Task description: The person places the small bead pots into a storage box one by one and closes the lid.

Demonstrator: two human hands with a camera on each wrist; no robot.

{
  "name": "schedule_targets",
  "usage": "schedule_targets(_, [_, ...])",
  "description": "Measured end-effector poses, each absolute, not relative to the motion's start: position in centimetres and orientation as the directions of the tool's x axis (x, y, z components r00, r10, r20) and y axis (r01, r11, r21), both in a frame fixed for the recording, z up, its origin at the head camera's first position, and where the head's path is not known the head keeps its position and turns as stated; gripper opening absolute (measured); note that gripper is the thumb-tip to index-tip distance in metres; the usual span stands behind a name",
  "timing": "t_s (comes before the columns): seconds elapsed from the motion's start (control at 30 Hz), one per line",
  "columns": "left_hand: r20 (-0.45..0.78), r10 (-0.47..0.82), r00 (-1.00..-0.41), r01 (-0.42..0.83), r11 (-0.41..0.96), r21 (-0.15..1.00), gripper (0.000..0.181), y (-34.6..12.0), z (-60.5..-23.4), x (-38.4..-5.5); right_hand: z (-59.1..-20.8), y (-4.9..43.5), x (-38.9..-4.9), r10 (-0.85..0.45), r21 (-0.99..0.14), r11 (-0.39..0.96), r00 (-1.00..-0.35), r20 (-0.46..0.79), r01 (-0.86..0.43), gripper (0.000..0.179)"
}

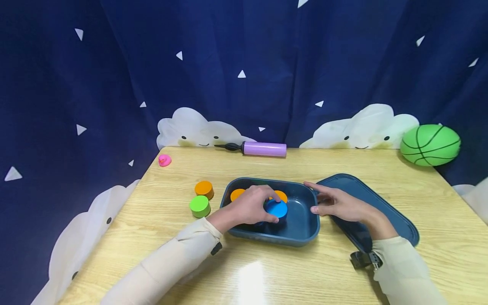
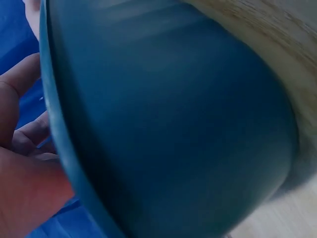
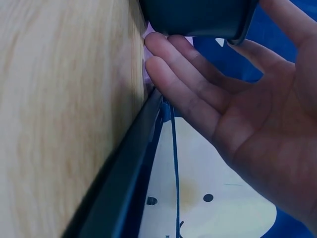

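Note:
My left hand [image 1: 253, 205] reaches into a dark blue lunch box [image 1: 297, 242] and pinches a blue round block [image 1: 277, 208] between thumb and fingers. The box wall [image 2: 163, 109] fills most of the left wrist view and hides the block there. Two orange round blocks [image 1: 237, 194] [image 1: 281, 196] show inside the box, partly covered by that hand. At the box's right end, my right hand [image 1: 343, 205] touches the rim with thumb and forefinger. Its other fingers [image 3: 193, 94] stretch out, fairly straight, beside the box in the right wrist view.
Left of the box stand an orange round block [image 1: 204, 189] and a green one [image 1: 200, 206]. The dark blue lid [image 1: 389, 212] lies under my right forearm. Farther back are a pink rubber duck [image 1: 164, 160], a purple hand pump [image 1: 264, 148] and a green ball [image 1: 431, 145].

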State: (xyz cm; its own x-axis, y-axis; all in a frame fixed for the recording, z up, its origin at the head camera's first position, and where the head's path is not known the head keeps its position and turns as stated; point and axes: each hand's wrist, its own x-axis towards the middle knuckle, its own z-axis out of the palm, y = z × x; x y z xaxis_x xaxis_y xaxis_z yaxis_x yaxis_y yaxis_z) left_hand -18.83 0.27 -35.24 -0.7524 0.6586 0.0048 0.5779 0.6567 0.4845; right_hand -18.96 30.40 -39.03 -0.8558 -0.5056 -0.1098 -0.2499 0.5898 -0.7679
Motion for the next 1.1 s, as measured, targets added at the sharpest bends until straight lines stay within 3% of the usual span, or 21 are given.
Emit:
schedule_targets(0.4, [-0.046, 0.701, -0.712, 0.636, 0.671, 0.381, 0.047, 0.9, -36.4, -18.7, -39.1, 30.2, -19.2, -0.503, -0.768, 0.591, -0.857, -0.111, -0.248, 0.077])
schedule_targets(0.83, [-0.048, 0.706, -0.706, 0.656, 0.678, 0.332, 0.041, 1.5, -36.9, -18.3, -39.5, 30.6, -19.2, -0.511, -0.777, 0.575, -0.854, -0.097, -0.256, 0.077])
schedule_targets(0.93, [-0.036, 0.713, -0.700, 0.655, 0.662, 0.365, 0.041, 1.0, -36.6, -18.2, -39.6, 30.7, -19.1, -0.507, -0.777, 0.577, -0.856, -0.098, -0.253, 0.078])
schedule_targets(1.1, [0.062, 0.680, -0.731, 0.604, 0.601, 0.524, 0.035, -2.0, -35.3, -18.2, -39.6, 30.6, -19.1, -0.505, -0.768, 0.586, -0.858, -0.095, -0.260, 0.078])
